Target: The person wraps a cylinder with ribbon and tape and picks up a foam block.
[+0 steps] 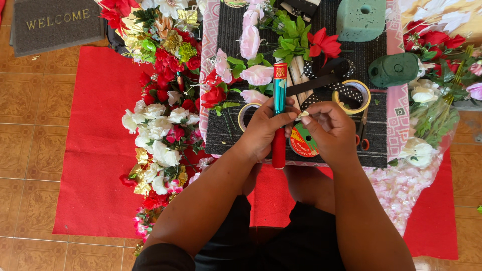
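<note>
**Inspector:** Report the left hand.

**Assistant:** The left hand (262, 129) is clamped around a slim tube (279, 113), teal in its upper part and red below, with a red cap. The tube stands roughly upright over the near edge of the dark woven mat (228, 131).

**Inspector:** And the right hand?

**Assistant:** The right hand (329, 129) has thumb and forefinger pinched together on a small pale scrap (302, 115), just beside the tube. The scrap is too small to identify; it may be tape or ribbon end. Under this hand lies a ribbon spool (301, 142) with a red and green face, partly covered by the fingers.

**Inspector:** Items on the mat?

**Assistant:** One tape roll (246, 113) sits just left of the left hand. A second, yellowish tape roll (353, 95) lies beyond the right hand, with black dotted ribbon (329, 80) laid across it. Scissors with red handles (363, 134) rest to the right. Two green foam blocks (360, 19) sit at the far side, one pale, one dark. Pink artificial roses (249, 42) and a red flower (324, 45) lie between.

**Inspector:** Surroundings?

**Assistant:** A heap of red and white artificial flowers (163, 110) lies left of the mat on a red carpet (95, 150). A grey doormat (55, 22) is at the far left on the tiled floor.
</note>
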